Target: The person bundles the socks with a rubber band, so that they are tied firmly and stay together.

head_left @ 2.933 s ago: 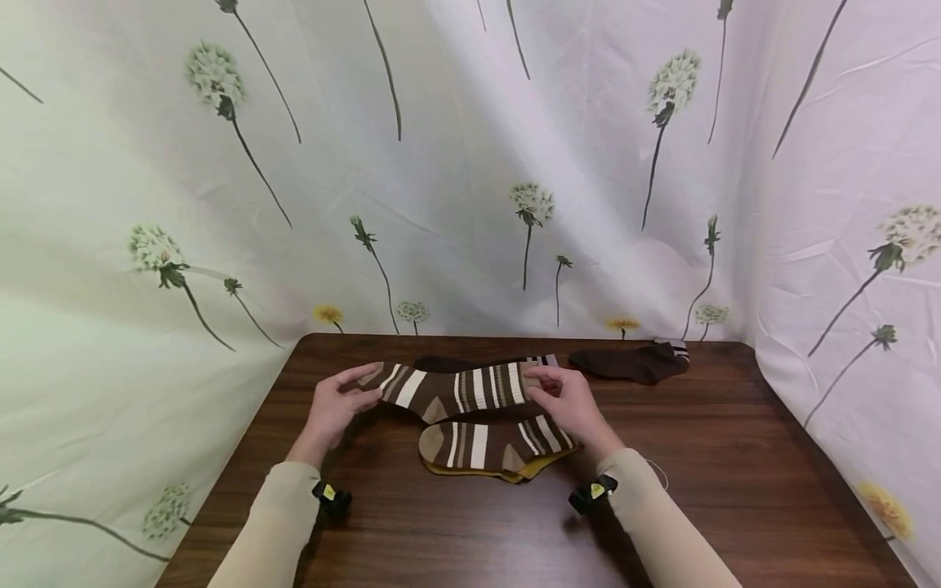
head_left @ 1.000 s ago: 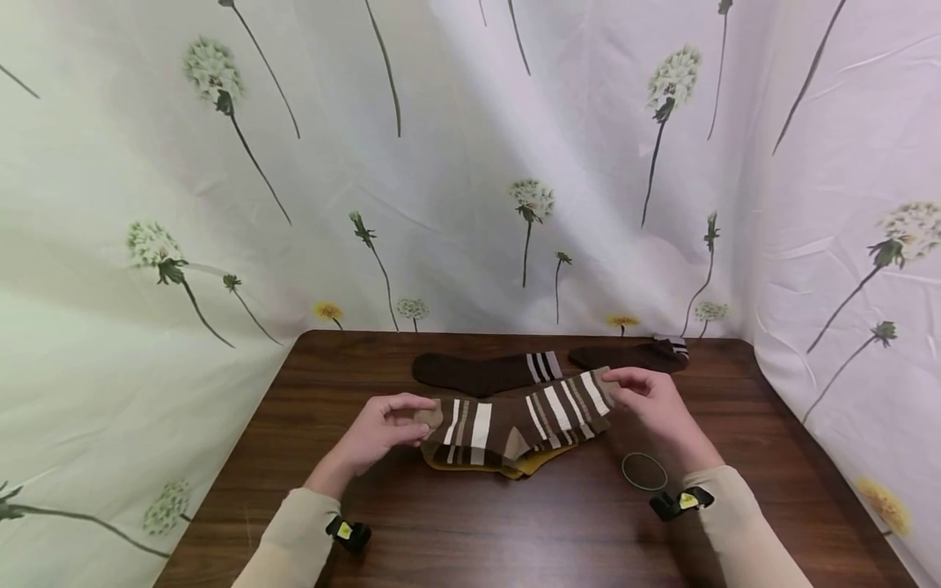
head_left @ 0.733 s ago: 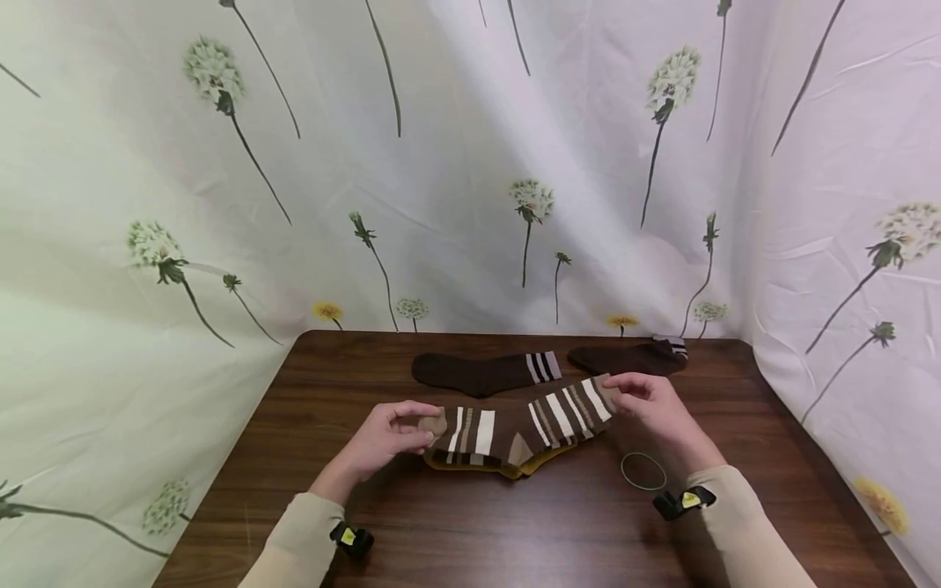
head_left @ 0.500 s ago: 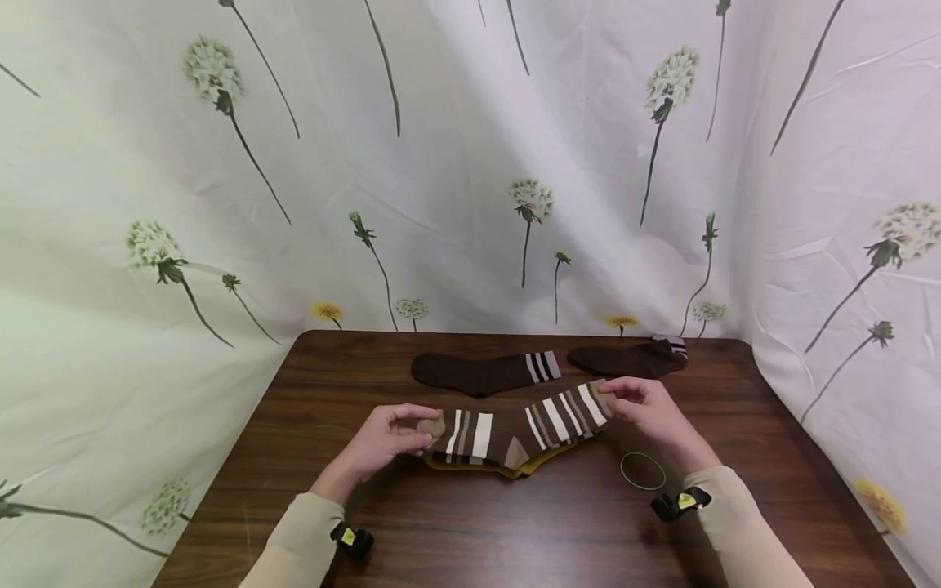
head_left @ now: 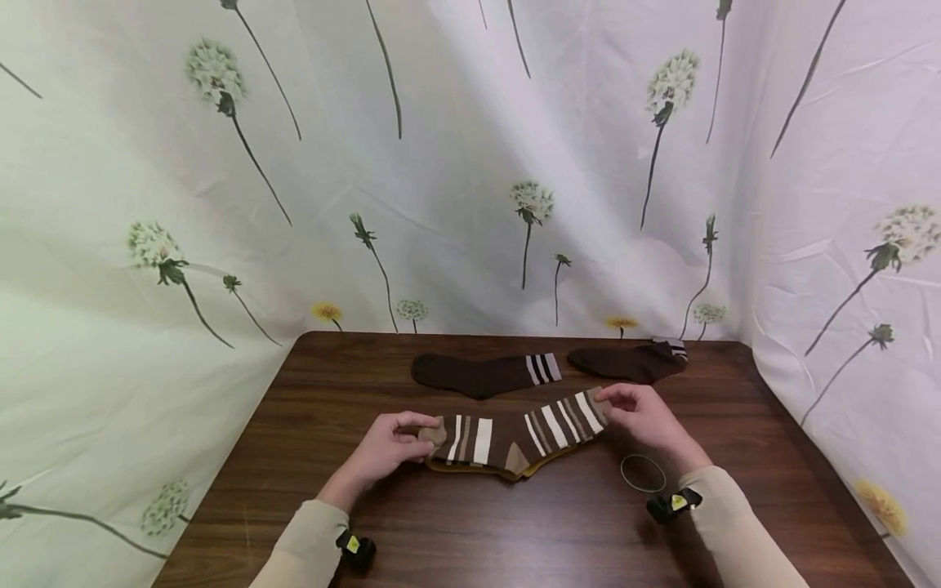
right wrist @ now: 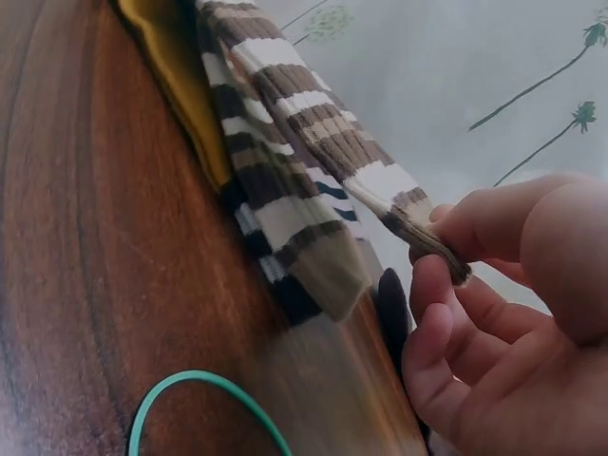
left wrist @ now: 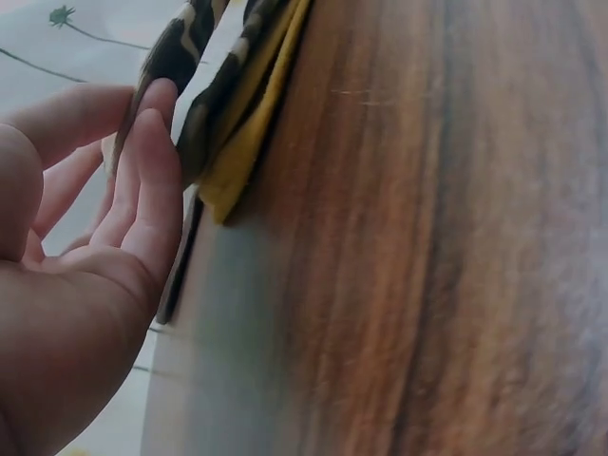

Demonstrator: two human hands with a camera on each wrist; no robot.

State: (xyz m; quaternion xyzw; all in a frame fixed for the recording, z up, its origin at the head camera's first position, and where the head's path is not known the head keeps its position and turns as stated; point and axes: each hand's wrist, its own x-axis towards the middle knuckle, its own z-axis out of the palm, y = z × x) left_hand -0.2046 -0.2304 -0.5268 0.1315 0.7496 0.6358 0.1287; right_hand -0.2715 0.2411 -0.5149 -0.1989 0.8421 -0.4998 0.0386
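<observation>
Lengthwise, the brown striped crew sock [head_left: 504, 437] spans 2 closed pinches: left hand [head_left: 384, 448] gripping its toe, right hand [head_left: 650, 418] its cuff, with 1 matching striped sock [right wrist: 293, 220] below the fingers [right wrist: 503, 223].

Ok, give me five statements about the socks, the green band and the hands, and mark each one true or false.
1. The left hand pinches the toe end of the upper striped sock. True.
2. The right hand pinches that sock's heel. False: the right hand pinches its cuff.
3. A mustard-yellow sock shows beneath the upper striped sock. True.
4. The green band lies on top of the socks. False: the green band lies on the wooden table.
5. Two dark brown socks lie farther back. True.
</observation>
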